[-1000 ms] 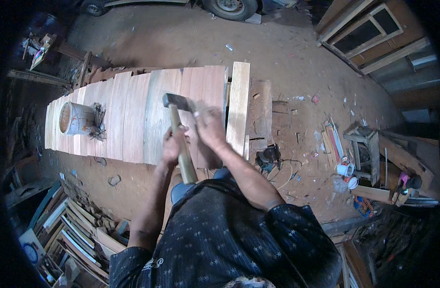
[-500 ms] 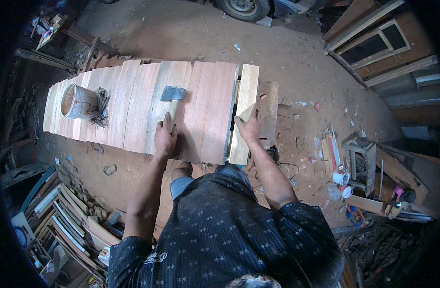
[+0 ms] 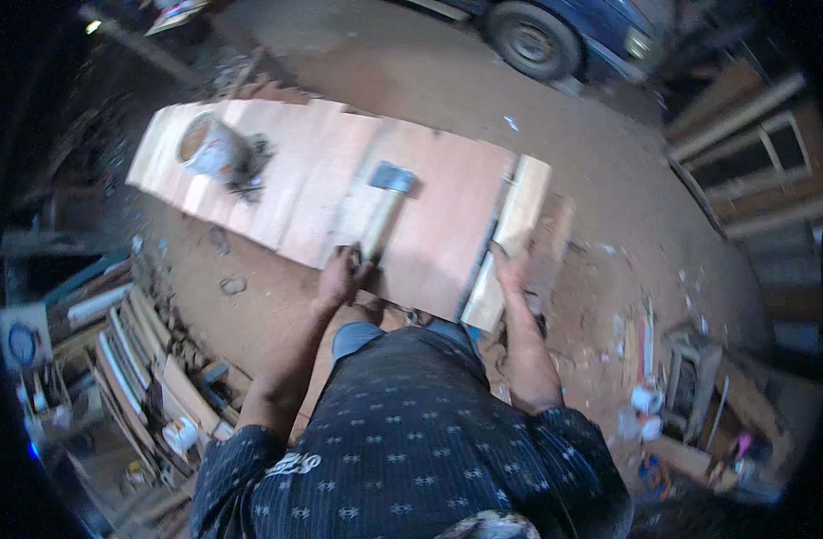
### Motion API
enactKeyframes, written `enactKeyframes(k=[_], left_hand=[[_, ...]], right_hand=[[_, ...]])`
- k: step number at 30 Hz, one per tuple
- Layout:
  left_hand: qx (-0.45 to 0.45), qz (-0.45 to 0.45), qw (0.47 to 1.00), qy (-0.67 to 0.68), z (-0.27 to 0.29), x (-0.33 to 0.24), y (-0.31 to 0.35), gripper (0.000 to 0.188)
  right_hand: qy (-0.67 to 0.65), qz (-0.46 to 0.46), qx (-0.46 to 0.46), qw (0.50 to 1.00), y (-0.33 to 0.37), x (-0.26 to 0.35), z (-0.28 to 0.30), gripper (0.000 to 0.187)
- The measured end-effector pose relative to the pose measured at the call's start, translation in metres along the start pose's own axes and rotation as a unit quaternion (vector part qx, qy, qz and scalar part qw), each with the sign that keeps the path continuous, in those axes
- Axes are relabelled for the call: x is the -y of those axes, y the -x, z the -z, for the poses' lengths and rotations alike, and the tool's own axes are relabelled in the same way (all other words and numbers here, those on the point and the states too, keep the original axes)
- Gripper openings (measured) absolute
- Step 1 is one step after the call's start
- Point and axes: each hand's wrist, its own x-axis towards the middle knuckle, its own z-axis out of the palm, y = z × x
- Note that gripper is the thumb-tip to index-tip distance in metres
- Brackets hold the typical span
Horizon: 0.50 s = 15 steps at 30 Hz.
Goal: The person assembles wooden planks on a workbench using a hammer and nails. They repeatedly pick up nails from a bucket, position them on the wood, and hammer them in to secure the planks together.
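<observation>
A hatchet (image 3: 393, 177) with a grey metal head and a pale wooden handle lies over the row of planks (image 3: 312, 171). My left hand (image 3: 341, 277) is closed at the lower end of its handle; the fingers are blurred. At the right end of the row is a pale, thicker board (image 3: 524, 202). My right hand (image 3: 514, 269) grips that board by its right edge, thumb on top and the other fingers hidden. A dark gap or strip runs between the board and the nearest plank.
On the left part of the planks stands a white bucket (image 3: 215, 153) beside a heap of dark nails or wire bits (image 3: 254, 166). Wood offcuts (image 3: 142, 359) are piled at lower left. A parked vehicle's wheel (image 3: 532, 43) is at the far side, wooden frames (image 3: 752, 162) at right.
The whole view has turned and shifted, so planks and bucket sit tilted and further right. My right hand has slid lower along the board; my left hand stays at the hatchet handle.
</observation>
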Motion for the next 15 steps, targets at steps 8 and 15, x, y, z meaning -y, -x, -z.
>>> enactKeyframes(k=[8,15], left_hand=[[-0.118,-0.01,0.993,0.022,0.058,0.058,-0.008,0.05],[-0.227,0.034,0.971,0.069,0.128,0.159,-0.06,0.045]], right_hand=[[0.014,0.044,-0.033,0.998,-0.005,-0.017,-0.004,0.1],[0.08,0.151,-0.078,0.982,0.037,0.071,-0.014,0.085]])
